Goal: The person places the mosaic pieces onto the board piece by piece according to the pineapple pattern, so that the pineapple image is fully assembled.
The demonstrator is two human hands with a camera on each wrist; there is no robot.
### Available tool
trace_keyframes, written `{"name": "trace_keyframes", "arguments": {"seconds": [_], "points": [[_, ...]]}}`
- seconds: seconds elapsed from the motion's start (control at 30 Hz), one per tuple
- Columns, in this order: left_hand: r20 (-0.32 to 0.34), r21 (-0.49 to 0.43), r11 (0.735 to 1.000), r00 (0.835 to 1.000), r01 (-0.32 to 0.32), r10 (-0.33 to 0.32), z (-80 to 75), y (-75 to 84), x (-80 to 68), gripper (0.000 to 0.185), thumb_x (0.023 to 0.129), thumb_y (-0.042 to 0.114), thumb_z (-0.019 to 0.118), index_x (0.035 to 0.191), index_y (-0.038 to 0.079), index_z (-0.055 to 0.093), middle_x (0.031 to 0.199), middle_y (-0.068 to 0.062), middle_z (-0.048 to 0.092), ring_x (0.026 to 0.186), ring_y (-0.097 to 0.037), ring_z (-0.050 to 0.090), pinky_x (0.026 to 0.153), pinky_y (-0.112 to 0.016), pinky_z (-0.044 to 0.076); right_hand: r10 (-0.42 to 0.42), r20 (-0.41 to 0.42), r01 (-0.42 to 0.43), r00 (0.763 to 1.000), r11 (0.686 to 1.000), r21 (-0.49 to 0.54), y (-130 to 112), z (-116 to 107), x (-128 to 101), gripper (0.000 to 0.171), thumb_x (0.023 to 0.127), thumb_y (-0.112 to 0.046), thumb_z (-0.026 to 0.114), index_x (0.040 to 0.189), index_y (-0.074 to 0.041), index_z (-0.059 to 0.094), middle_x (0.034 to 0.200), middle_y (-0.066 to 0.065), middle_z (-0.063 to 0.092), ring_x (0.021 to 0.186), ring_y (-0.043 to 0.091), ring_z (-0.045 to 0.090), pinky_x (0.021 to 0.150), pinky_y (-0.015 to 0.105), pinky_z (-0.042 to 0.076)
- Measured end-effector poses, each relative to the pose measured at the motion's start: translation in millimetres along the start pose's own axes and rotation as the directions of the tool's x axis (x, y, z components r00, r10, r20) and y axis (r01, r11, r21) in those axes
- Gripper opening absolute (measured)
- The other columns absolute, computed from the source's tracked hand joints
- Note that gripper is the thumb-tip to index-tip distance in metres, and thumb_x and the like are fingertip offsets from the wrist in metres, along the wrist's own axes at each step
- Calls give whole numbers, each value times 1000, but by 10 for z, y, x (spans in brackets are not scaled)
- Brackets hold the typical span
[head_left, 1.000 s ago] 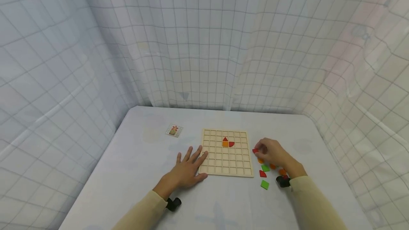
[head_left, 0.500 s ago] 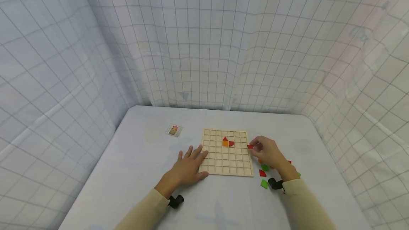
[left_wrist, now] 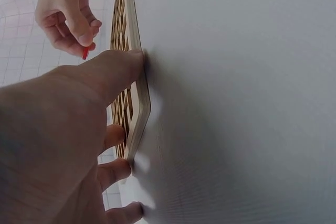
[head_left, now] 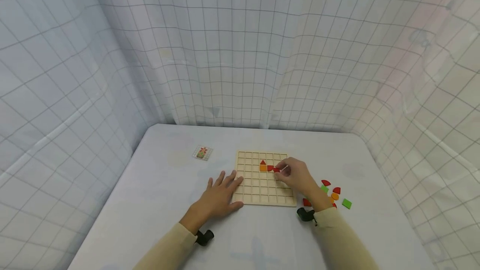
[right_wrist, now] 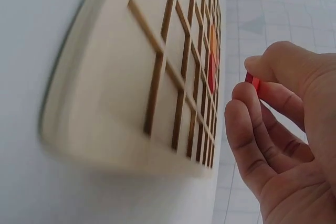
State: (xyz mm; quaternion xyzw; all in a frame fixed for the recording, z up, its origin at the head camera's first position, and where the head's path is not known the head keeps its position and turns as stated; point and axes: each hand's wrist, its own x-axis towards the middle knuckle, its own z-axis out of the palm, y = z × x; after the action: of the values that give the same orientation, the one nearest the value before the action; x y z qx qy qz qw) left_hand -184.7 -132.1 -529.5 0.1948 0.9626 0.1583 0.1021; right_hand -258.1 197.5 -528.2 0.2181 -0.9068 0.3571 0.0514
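A wooden grid board [head_left: 258,191] lies flat on the white table [head_left: 168,203]. In its upper cells sit a red triangle [head_left: 263,162], an orange square [head_left: 263,168] and a red piece [head_left: 270,168]. My right hand [head_left: 283,171] hovers over the board beside them and pinches a small red piece [head_left: 276,170] between thumb and fingers; the right wrist view shows the red piece [right_wrist: 252,81] just off the board [right_wrist: 157,77]. My left hand [head_left: 225,184] lies flat on the table, fingers spread, and touches the board's left edge [left_wrist: 137,93].
Several loose red, green and orange pieces [head_left: 335,196] lie on the table right of the board, behind my right wrist. A small picture card [head_left: 202,153] lies at the far left. Checked white curtains enclose the table.
My right hand has carried the red piece leftwards, from the loose pile beside the board to above the board's upper cells. The left hand has stayed at the board's edge.
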Motion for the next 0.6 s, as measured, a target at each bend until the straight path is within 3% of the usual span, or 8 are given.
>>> {"name": "trace_keyframes", "arguments": {"seconds": [0.3,0.4,0.6], "points": [[-1,19,1000,1000,2,-2,2,16,0,85,110,57,76,181,21,44,193,-12,35,179,-51,31,135,-84,32,-72,-28,72,997,997,14,-145,266,209,15,95,2,90,108,1,83,104,14,81,83,16,76,78,30,68],[3,19,1000,1000,3,-3,16,3,9,85,111,58,75,182,22,43,193,-12,34,179,-51,30,135,-84,32,-112,-45,113,993,993,18,-80,366,292,14,97,-5,90,108,1,84,100,11,79,83,14,74,76,28,66],[6,6,1000,1000,1,-1,1,15,1,84,111,56,75,181,20,44,193,-13,34,179,-53,30,134,-86,31,-41,-27,41,999,999,17,-203,453,384,13,98,-6,91,107,2,85,99,12,75,83,15,73,75,29,65]]}}
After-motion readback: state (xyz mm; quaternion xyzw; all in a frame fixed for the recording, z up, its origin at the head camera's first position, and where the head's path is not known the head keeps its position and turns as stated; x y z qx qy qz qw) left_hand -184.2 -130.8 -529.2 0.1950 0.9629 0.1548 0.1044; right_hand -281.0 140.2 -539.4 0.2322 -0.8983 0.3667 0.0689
